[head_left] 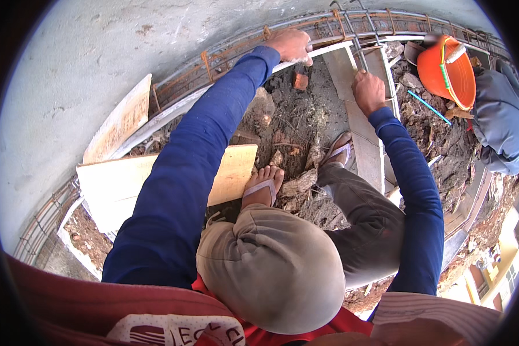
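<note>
My right hand (369, 92) is closed round the lower end of a steel rod (360, 56), above a grey formwork board (363, 124). The rod's upper end reaches over the reinforcing-bar cage (323, 29) along the wall. Farther left, my left hand (290, 46) is closed at the cage, over the edge of a thin pale board (285, 64). What its curled fingers hold is hidden. Between and below the hands, a broken red brick piece (300, 81) lies on wet grey mortar (328, 98).
A plywood sheet (233, 173) lies by my left foot, another plywood piece (121, 118) against the wall (69, 86). On the right, an orange bucket (444, 72) stands beside a person in grey-blue clothing (501, 121). A light-blue tube (429, 107) lies on soil. My sandalled feet stand amid rubble.
</note>
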{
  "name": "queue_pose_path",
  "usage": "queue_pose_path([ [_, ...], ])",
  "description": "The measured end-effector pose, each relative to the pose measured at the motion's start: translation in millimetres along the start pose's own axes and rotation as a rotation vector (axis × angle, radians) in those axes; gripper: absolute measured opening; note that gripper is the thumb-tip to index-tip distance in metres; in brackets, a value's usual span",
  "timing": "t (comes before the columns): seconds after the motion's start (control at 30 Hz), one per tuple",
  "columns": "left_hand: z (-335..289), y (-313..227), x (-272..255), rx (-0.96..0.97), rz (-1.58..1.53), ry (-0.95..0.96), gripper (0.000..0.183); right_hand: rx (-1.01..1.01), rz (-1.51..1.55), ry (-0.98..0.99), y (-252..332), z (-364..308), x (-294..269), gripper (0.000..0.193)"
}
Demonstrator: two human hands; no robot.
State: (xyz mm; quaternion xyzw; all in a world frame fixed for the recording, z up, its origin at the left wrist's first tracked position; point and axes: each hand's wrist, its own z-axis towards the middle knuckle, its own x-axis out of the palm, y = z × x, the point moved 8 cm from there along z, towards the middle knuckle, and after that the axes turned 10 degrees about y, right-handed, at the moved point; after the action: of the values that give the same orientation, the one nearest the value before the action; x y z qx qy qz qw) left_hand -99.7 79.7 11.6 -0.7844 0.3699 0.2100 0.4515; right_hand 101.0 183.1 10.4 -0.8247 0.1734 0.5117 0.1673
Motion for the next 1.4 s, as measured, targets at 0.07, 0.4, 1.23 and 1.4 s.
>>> queue_pose_path([
  [0.07,2.6,2.2,-2.7,-0.002,-0.008,0.001,0.052,-0.039,-0.014,-0.023,3.6,-5.2,-8.4,0.015],
  [0.4,-2.5,-6.9,-3.9,-0.043,0.069,0.014,0.042,-0.023,0.082,-0.065,-0.4,-15.1,-14.3,0.019],
  [1.23,-9.7,-22.1,-20.4,0.003,-0.042,-0.186,0.064,0.074,0.182,-0.147,15.9,6.5,-44.3,0.017],
  [1.4,-45.7,7.4,-46.9,0.213,-0.683,-0.548,0.033,0.029,0.164,-0.244,23.4,17.7,-60.6,0.027],
])
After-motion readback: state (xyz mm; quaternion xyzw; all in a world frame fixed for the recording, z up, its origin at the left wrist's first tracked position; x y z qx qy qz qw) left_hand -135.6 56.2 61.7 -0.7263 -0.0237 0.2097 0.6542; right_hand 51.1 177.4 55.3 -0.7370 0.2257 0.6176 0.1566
